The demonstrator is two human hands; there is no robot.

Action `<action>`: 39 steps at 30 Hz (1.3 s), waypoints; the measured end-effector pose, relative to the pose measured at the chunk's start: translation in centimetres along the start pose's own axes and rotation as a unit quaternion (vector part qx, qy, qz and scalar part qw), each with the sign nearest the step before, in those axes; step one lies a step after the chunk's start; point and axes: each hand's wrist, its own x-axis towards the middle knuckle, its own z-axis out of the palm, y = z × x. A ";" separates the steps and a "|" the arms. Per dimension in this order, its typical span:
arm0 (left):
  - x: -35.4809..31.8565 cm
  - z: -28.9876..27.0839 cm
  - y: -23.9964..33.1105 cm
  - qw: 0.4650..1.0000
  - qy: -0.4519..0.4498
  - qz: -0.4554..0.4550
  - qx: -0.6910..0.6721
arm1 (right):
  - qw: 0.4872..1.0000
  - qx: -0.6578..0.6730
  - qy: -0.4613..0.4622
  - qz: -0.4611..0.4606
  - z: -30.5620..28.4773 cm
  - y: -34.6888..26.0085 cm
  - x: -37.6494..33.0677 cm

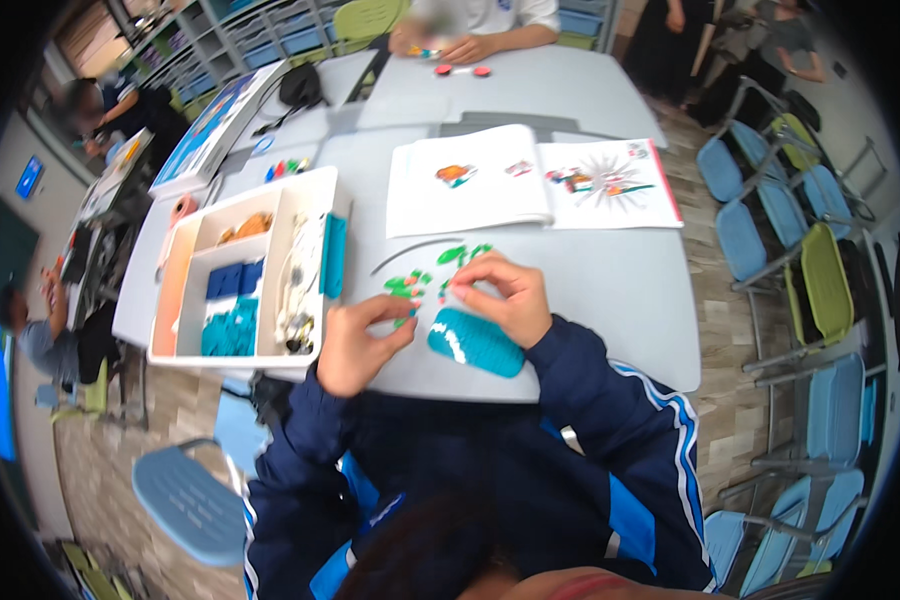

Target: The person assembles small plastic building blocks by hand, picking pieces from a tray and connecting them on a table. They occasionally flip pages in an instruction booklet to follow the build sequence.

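Observation:
My left hand [355,345] is at the near side of the grey table, thumb and forefinger brought together by a small green-teal bit. My right hand [510,298] pinches at something small; what lies between its fingertips is too tiny to name. Just beneath the right hand rests a teal, rounded, studded building-block piece [482,345] with a white zigzag along it. Beyond the fingertips lie loose green leaf-like pieces [452,256] and small pinkish ones [416,293]. A thin dark curved rod [410,252] lies behind them.
Left of my hands stands a white divided tray [262,300] holding blue, teal, orange and pale parts. An open picture booklet [470,205] lies ahead. A large box [205,130] sits back left. Across the table another person's hands [470,48] handle small parts. Chairs [740,235] line the right.

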 end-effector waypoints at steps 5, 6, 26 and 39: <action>0.3 3.8 -1.9 0.954 0.077 -0.055 -0.285 | 0.994 0.081 -0.027 0.067 0.1 -0.9 0.0; 0.6 4.4 -2.0 0.946 0.073 -0.056 -0.312 | 0.993 0.081 -0.030 0.080 0.0 -0.9 0.0; 0.6 6.2 -2.9 0.911 0.076 -0.080 -0.397 | 0.984 0.084 -0.051 0.151 0.2 -0.3 0.1; 0.4 6.7 -3.6 0.967 0.091 0.042 -0.236 | 0.994 -0.003 -0.007 0.106 0.8 -0.2 -0.6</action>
